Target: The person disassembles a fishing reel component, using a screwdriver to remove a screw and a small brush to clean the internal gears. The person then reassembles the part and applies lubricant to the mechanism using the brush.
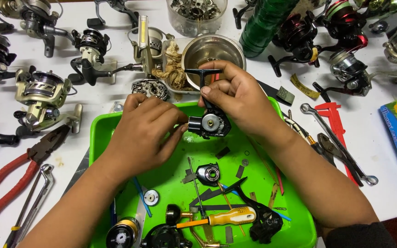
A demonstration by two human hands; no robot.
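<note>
Both hands, left hand [144, 131] and right hand [235, 94], grip reel body [209, 123] over green tray [295, 225].

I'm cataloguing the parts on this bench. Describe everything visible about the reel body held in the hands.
The reel body is a small black fishing reel housing with a round silvery metal part showing in its open side. A black T-shaped foot rises from its top. It is held above the green tray, clear of the loose parts there. The right hand grips its upper part and stem, while the left hand touches its left side with its fingertips.
</note>
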